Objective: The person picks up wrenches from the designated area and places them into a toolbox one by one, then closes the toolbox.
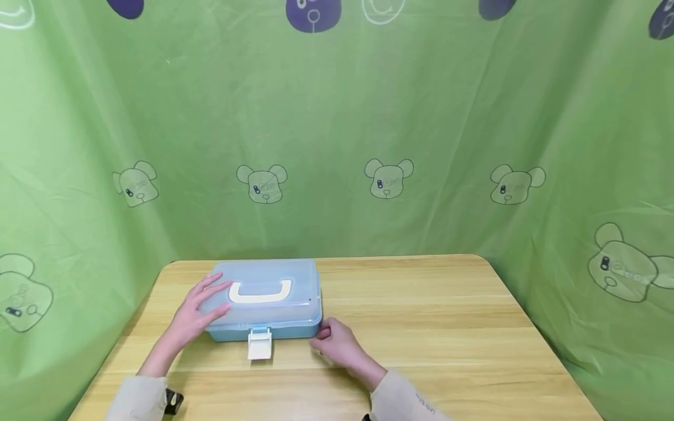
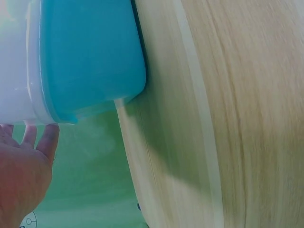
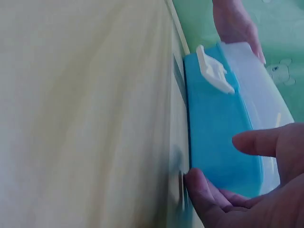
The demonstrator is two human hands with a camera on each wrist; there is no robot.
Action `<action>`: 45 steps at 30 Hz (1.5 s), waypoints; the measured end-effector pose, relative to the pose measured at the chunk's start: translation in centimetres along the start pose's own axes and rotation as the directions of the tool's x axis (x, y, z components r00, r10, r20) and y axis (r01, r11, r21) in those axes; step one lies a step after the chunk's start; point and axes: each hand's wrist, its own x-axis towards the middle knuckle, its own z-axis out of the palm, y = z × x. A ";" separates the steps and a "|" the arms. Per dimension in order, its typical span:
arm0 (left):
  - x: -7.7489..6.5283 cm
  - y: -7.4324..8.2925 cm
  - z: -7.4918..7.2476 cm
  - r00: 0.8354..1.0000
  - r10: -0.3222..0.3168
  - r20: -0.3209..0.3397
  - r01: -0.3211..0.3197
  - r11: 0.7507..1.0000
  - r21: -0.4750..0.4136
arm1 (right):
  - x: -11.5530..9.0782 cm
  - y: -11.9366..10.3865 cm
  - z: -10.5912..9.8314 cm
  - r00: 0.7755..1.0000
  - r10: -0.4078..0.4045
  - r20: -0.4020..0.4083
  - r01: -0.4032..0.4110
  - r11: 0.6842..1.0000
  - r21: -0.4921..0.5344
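A light-blue plastic storage box (image 1: 265,318) with a translucent lid and a white carry handle (image 1: 260,297) stands on the table. Its white front latch (image 1: 260,345) hangs down. My left hand (image 1: 195,316) rests on the lid's left side, fingers straight and spread. Down by the front right corner of the box is my right hand (image 1: 339,345), its fingers bent. In the right wrist view, the thumb and a finger stand apart near the box's end. A thin dark thing (image 3: 183,190) shows beside one fingertip; its kind and whether it is held are unclear.
The wooden table (image 1: 421,339) extends to the right of the box. Green cloth (image 1: 326,123) with bear-head drawings surrounds it at the back and both sides. The table's back edge runs close behind the box.
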 end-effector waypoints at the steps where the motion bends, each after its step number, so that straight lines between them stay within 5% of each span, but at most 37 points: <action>1: 0.0 0.0 0.0 1.000 -0.001 -0.001 0.001 1.000 0.001 | -0.2 -0.1 0.2 1.000 0.001 -0.001 -0.001 1.000 0.000; 6: 0.0 -0.1 -0.1 1.000 -0.003 -0.008 0.003 1.000 0.000 | -0.8 -0.3 2.0 0.995 -0.028 0.094 0.013 0.988 0.151; 14: -0.1 -0.1 0.1 1.000 0.003 -0.007 -0.003 1.000 -0.011 | -0.4 -0.4 5.6 0.976 -0.038 0.213 -0.046 0.926 0.374; 27: 0.1 0.0 0.1 1.000 0.003 -0.010 -0.003 1.000 -0.008 | 0.2 -0.9 7.8 0.989 -0.106 0.108 0.058 0.926 0.372; 45: -0.1 -0.3 0.2 1.000 0.005 -0.021 -0.005 1.000 -0.006 | 0.2 -1.9 7.8 0.992 -0.094 0.079 0.064 0.946 0.318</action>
